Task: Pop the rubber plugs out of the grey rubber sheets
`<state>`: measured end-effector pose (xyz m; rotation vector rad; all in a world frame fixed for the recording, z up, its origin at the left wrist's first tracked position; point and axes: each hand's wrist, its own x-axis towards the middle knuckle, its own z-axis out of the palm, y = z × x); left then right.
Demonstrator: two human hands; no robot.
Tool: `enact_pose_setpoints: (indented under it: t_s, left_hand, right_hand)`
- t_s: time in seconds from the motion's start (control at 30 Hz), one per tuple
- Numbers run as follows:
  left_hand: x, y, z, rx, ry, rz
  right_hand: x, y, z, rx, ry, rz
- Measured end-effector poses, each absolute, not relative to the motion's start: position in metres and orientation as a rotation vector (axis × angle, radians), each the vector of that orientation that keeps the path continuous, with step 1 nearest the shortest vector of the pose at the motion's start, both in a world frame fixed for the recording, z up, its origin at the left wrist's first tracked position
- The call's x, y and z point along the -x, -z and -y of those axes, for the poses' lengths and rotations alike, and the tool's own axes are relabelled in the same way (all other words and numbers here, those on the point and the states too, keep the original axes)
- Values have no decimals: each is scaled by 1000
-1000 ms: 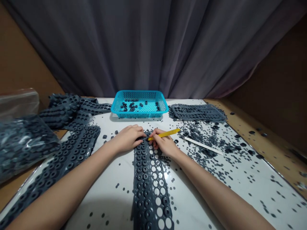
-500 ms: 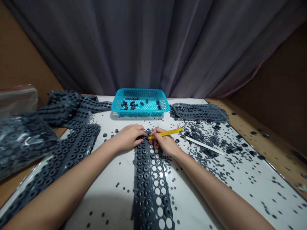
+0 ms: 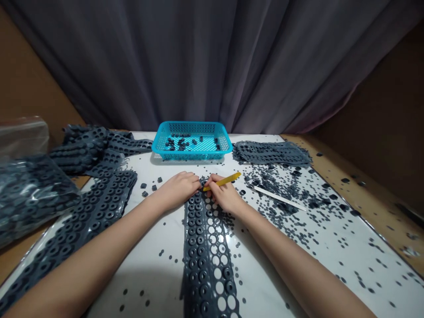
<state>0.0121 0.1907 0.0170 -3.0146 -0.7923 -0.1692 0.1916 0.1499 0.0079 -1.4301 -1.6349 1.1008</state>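
Pinching the yellow tool [image 3: 228, 178] between thumb and fingers, the right hand [image 3: 225, 195] is at the far end of the middle strip [image 3: 206, 251]. Tool tilted, near tip at the strip, other end raised to the right. Left hand [image 3: 179, 190] lies palm down at the same end, fingers bent, close to the tool tip; whether it pinches anything cannot be told, fingertips partly hidden.

Middle strip: dark, flat on the white desk [image 3: 142, 251], running lengthwise between the forearms. Left side carries two columns of rings; right side mostly round holes, desk showing through, a few rings in place.

Beyond the hands: blue basket [image 3: 192, 155], small dark pieces inside. To its right, flat stack of strips [image 3: 273, 153]. Nearer, white stick [image 3: 280, 198] among scattered dark discs [image 3: 288, 190]. Four loose pieces just left of the left hand. Far left: clear bag [image 3: 33, 198] full of dark pieces, heaped strips [image 3: 82, 148], long ringed strip [image 3: 89, 216]. Grey curtain [image 3: 192, 62] behind.
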Motion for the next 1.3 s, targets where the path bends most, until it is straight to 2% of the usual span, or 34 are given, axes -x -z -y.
enact_pose_setpoints:
  t_s: [0.27,0.47,0.7,1.3]
  left_hand:
    - [-7,-17,-191,3066,258,863]
    - [-9,-27,-189,3091,192,877]
    - [-14,-18,-185,2968,177,800]
    - [-6,-1,-194,3229,563,1047]
  right_hand:
    - [-193,-6,-150,1418,-1128,1626]
    - [-194,-5,-150,1433,-1149,1594]
    - [-194,-3,-151,1435,-1117,1601]
    - [-192,-4,-149,1438,-1107,1574]
